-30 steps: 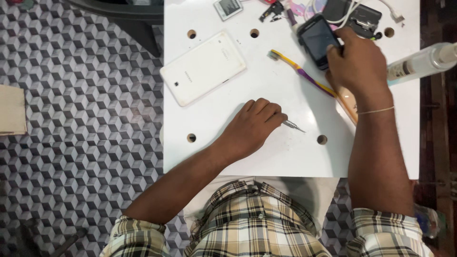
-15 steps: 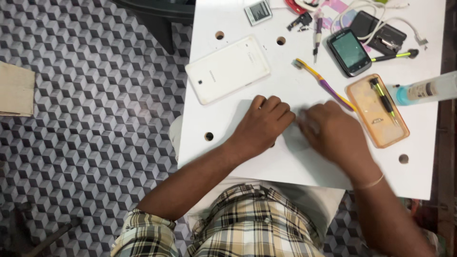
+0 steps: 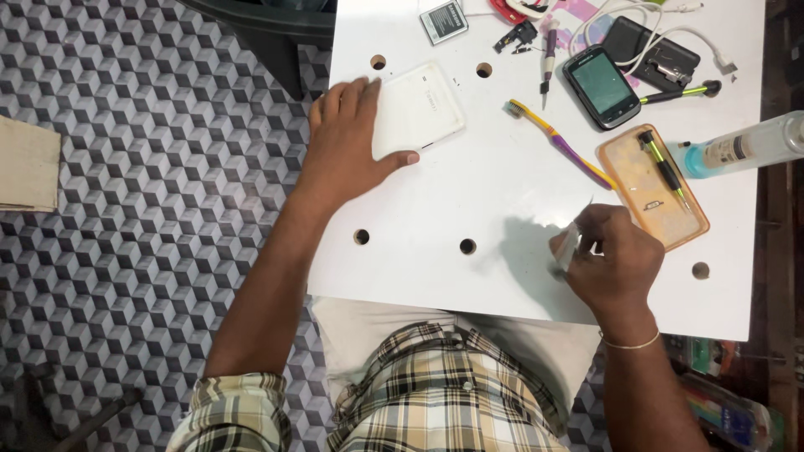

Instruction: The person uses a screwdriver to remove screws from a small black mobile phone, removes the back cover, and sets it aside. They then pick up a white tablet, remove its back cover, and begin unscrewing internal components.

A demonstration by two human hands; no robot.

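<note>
Left hand (image 3: 347, 142) flat on white tablet (image 3: 416, 109), fingers spread; right hand (image 3: 615, 259) pinching tweezers (image 3: 569, 243) nearby, back still unopened.

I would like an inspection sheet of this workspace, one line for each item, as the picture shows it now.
Surface: white table with round holes.
Job's things: white tablet lying back up; small thin tool, kind unclear.
Clutter: dark phone, orange phone case holding a pen, toothbrush, clear bottle, battery, black case, small tools.
Grippers: left hand rests on the tablet's left part; right hand pinches the thin tool.
Cables: white cable looped over the black case.
Surroundings: grey cube-patterned floor; dark chair at top.
</note>
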